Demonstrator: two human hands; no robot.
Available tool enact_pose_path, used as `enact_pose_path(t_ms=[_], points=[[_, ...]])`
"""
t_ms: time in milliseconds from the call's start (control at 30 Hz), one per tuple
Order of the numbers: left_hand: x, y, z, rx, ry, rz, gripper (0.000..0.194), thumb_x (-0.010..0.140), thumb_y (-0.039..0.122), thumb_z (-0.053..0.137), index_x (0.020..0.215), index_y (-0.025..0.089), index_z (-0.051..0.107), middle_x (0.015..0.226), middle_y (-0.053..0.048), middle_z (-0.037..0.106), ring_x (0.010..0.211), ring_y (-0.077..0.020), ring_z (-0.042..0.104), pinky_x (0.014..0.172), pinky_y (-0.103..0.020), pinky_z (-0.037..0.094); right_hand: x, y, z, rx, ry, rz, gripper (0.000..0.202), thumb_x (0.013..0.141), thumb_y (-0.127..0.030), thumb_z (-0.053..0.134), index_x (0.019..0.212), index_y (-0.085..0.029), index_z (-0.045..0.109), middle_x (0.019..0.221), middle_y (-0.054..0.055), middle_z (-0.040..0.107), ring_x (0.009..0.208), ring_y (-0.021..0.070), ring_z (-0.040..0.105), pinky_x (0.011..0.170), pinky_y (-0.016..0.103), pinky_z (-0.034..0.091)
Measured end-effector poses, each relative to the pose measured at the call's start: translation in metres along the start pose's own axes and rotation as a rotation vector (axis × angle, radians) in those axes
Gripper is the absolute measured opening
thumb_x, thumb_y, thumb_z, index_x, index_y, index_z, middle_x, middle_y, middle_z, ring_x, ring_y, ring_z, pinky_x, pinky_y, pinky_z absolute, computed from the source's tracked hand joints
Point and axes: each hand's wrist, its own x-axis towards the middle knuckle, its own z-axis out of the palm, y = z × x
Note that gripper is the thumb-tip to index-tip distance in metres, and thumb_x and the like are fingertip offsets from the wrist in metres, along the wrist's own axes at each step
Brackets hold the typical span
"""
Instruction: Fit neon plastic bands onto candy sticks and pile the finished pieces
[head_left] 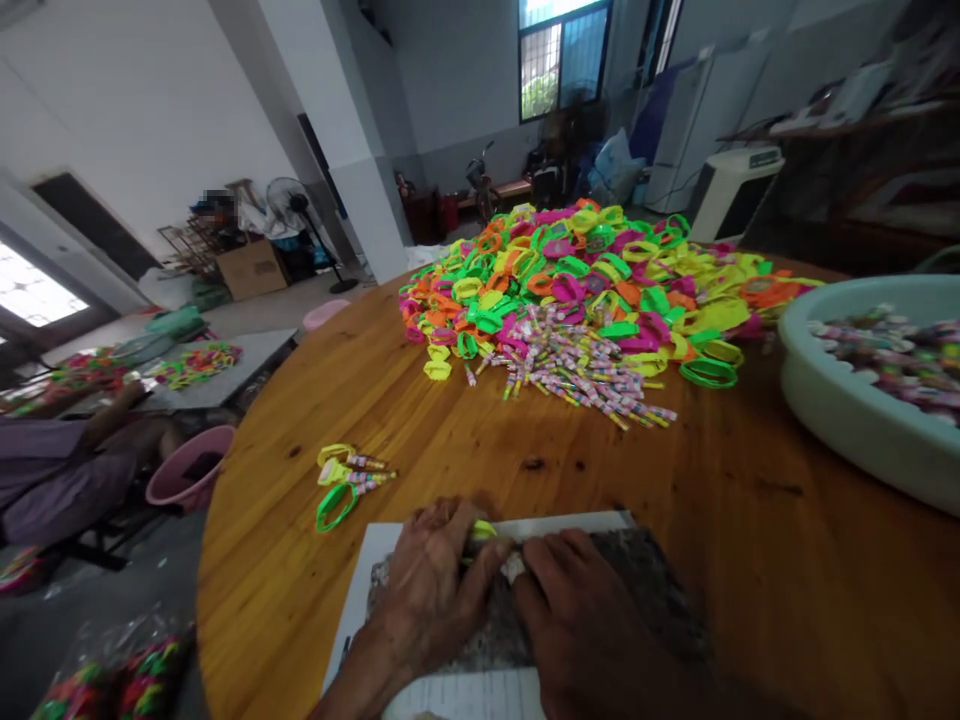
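Fingers [481,573] partly hide a small yellow piece [484,530].

The round table [360,420] is wood, smooth and softly glossy, with dark knots. The bands [570,260] heaped at upper centre look like bright plastic. At right, the tub [855,420] is smooth, pale plastic. The sheet [465,695] at bottom centre looks like matt paper; the box [253,268] at upper left, matt cardboard.

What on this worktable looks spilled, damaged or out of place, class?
Nothing looks clearly spilled or damaged. One small cluster of yellow and green bands lies left of the colourful heap, apart from it, perhaps on purpose.
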Motion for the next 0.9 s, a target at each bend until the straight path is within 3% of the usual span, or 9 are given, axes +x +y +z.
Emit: enact_pose_path(t_ms=[100, 200, 300, 400, 500, 600, 667, 767, 900], points=[[0.001, -0.014, -0.009, -0.079, 0.044, -0.008, 0.028, 0.098, 0.045, 0.046, 0.09, 0.022, 0.059, 0.089, -0.003, 0.063, 0.089, -0.0215, 0.059, 0.081, -0.038, 0.045, 0.023, 0.013, -0.016, 0.129, -0.198, 0.008, 0.012, 0.078, -0.028, 0.06, 0.076, -0.017, 0.065, 0.08, 0.009, 0.066, 0.076, 0.0209, 0.056, 0.068, 0.035, 0.037], [0.003, -0.041, -0.031, 0.055, 0.272, -0.02, 0.03, 0.097, 0.047, 0.047, 0.097, 0.021, 0.062, 0.095, -0.006, 0.065, 0.093, -0.0227, 0.06, 0.084, -0.038, 0.045, 0.072, 0.042, -0.017, 0.077, -0.242, 0.122, 0.03, 0.094, -0.035, 0.048, 0.078, -0.017, 0.065, 0.078, 0.008, 0.066, 0.074, 0.0186, 0.058, 0.066, 0.032, 0.036], [0.008, -0.076, -0.063, 0.298, 0.494, -0.09, 0.035, 0.096, 0.05, 0.046, 0.094, 0.019, 0.062, 0.089, -0.009, 0.065, 0.087, -0.0251, 0.061, 0.078, -0.038, 0.046, 0.132, 0.074, 0.002, -0.137, -0.19, 0.144, 0.024, 0.095, -0.027, 0.046, 0.095, -0.015, 0.067, 0.098, 0.013, 0.067, 0.093, 0.0243, 0.06, 0.076, 0.034, 0.04], [0.015, -0.113, -0.087, 0.396, 0.524, -0.176, 0.036, 0.097, 0.048, 0.043, 0.09, 0.019, 0.062, 0.084, -0.009, 0.066, 0.081, -0.0252, 0.062, 0.071, -0.037, 0.046, 0.186, 0.091, 0.027, -0.183, -0.146, 0.178, 0.028, 0.095, -0.023, 0.043, 0.113, -0.014, 0.063, 0.119, 0.018, 0.061, 0.101, 0.0283, 0.06, 0.079, 0.037, 0.043], [0.024, -0.15, -0.093, 0.401, 0.547, -0.18, 0.035, 0.097, 0.046, 0.044, 0.095, 0.019, 0.066, 0.091, -0.01, 0.067, 0.088, -0.0264, 0.064, 0.076, -0.039, 0.049, 0.227, 0.094, 0.043, -0.194, -0.144, 0.165, 0.029, 0.091, -0.019, 0.049, 0.117, -0.014, 0.062, 0.123, 0.017, 0.06, 0.105, 0.0273, 0.059, 0.082, 0.036, 0.045], [0.03, -0.176, -0.092, 0.436, 0.703, -0.062, 0.033, 0.095, 0.044, 0.05, 0.107, 0.018, 0.066, 0.102, -0.012, 0.068, 0.096, -0.0279, 0.064, 0.084, -0.043, 0.051, 0.253, 0.093, 0.051, -0.192, -0.172, 0.141, 0.024, 0.09, -0.016, 0.051, 0.109, -0.013, 0.065, 0.113, 0.014, 0.065, 0.104, 0.0247, 0.06, 0.083, 0.034, 0.046], [0.029, -0.176, -0.091, 0.424, 0.84, 0.063, 0.025, 0.095, 0.038, 0.053, 0.103, 0.018, 0.065, 0.099, -0.011, 0.068, 0.093, -0.0258, 0.064, 0.083, -0.041, 0.051, 0.26, 0.093, 0.054, -0.185, -0.191, 0.121, 0.021, 0.09, -0.017, 0.051, 0.106, -0.013, 0.065, 0.107, 0.013, 0.067, 0.101, 0.0235, 0.061, 0.081, 0.033, 0.046], [0.024, -0.15, -0.087, 0.292, 1.031, 0.211, 0.013, 0.094, 0.026, 0.054, 0.085, 0.02, 0.062, 0.081, -0.004, 0.065, 0.077, -0.019, 0.062, 0.073, -0.033, 0.05, 0.25, 0.087, 0.054, -0.174, -0.214, 0.074, 0.021, 0.088, -0.019, 0.053, 0.105, -0.011, 0.064, 0.106, 0.014, 0.067, 0.1, 0.0245, 0.061, 0.079, 0.033, 0.044], [0.023, -0.098, -0.072, 0.039, 0.828, 0.197, 0.011, 0.095, 0.024, 0.054, 0.088, 0.019, 0.061, 0.077, -0.001, 0.061, 0.069, -0.0141, 0.059, 0.067, -0.028, 0.047, 0.197, 0.067, 0.039, -0.15, -0.231, -0.056, 0.022, 0.09, -0.018, 0.046, 0.106, -0.015, 0.062, 0.108, 0.011, 0.065, 0.103, 0.0223, 0.059, 0.08, 0.032, 0.042]])
